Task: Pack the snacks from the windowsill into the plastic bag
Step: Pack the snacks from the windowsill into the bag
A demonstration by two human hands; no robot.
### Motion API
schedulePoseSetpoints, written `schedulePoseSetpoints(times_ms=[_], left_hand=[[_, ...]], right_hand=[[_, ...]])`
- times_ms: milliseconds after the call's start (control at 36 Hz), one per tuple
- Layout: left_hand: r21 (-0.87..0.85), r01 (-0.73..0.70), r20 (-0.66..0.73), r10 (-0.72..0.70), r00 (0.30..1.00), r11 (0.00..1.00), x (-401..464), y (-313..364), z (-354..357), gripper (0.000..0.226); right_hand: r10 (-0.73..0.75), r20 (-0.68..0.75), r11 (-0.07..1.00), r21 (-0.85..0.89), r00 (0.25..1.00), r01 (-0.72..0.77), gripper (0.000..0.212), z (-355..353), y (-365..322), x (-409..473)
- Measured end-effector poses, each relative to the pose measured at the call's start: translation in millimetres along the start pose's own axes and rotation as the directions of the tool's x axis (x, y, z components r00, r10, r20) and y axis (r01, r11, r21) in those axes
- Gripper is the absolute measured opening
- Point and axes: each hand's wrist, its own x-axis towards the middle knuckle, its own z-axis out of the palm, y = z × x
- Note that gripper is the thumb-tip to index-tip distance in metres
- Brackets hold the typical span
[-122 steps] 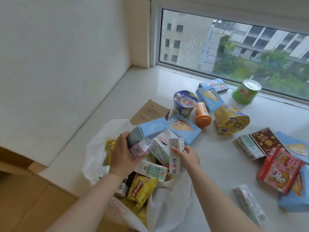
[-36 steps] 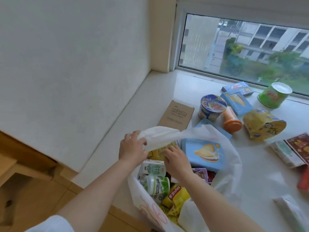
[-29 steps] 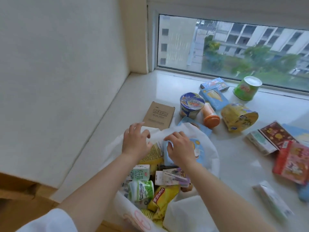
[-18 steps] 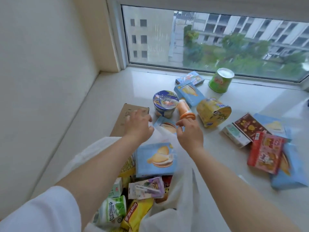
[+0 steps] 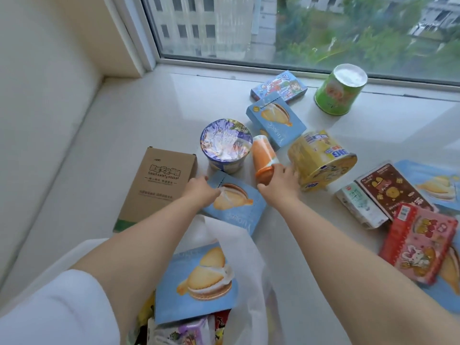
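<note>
Home/apt rm: deep windowsill, window w/ bldg view, upper floor.

The windowsill is a smooth, pale, stone-like slab with a soft sheen. The brown box is matt, uncoated cardboard, whereas the blue biscuit box is smooth printed card and the plastic bag is thin, white, translucent film. The purple cup carries a glossy, wrinkled foil lid; the yellow tub and green cup are wrapped in shiny film.
</note>
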Motion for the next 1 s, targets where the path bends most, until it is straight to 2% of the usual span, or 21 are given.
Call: schedulePoseSetpoints(times_ms=[139,222,333,444,500,556,583,639,694,778,861,1000], left_hand=[[-0.048,0.106,0.053,-0.103,0.993,0.993,21,-10,19,0.078],[-0.157,0.16,0.049,-0.154,0.987,0.975,27,-14,27,0.084],[-0.407,0.266,0.105,-0.245,0.964,0.874,28,-15,39,0.076],[-0.478,0.324,0.173,-0.275,0.946,0.816,25,-15,46,0.035],[-0.509,0.378,0.247,-0.289,0.925,0.773,23,-15,45,0.038],[-0.537,0.445,0.368,-0.276,0.888,0.716,23,-17,48,0.056],[-0.523,0.454,0.411,-0.254,0.876,0.721,23,-19,51,0.057],[-0.409,0.435,0.439,-0.245,0.865,0.803,17,-17,52,0.041],[-0.285,0.383,0.434,-0.238,0.869,0.879,7,-12,54,0.039],[-0.117,0.245,0.424,-0.175,0.889,0.962,-3,-3,63,0.045],[0.068,0.141,0.365,-0.156,0.918,0.988,-11,6,72,0.061],[0.153,0.102,0.302,-0.145,0.942,0.983,-15,11,74,0.061]], right_hand=[[0.086,-0.011,0.995,0.044,0.996,-0.085,0.085,7,-6,33],[0.123,0.018,0.974,0.189,0.992,-0.124,0.086,13,-8,46],[0.239,0.123,0.857,0.439,0.963,-0.269,0.079,20,-7,53],[0.327,0.19,0.762,0.527,0.926,-0.377,0.073,24,-1,45],[0.366,0.214,0.706,0.571,0.906,-0.42,0.077,27,5,39],[0.39,0.249,0.64,0.618,0.886,-0.456,0.08,29,10,31],[0.4,0.259,0.615,0.635,0.879,-0.467,0.082,30,13,27],[0.417,0.275,0.568,0.665,0.866,-0.484,0.083,32,17,19],[0.424,0.288,0.532,0.688,0.858,-0.494,0.082,35,20,8],[0.401,0.252,0.575,0.68,0.881,-0.456,0.079,41,22,-10],[0.399,0.144,0.624,0.681,0.905,-0.383,0.074,44,24,-25],[0.389,-0.052,0.693,0.674,0.92,-0.256,0.072,32,46,-45]])
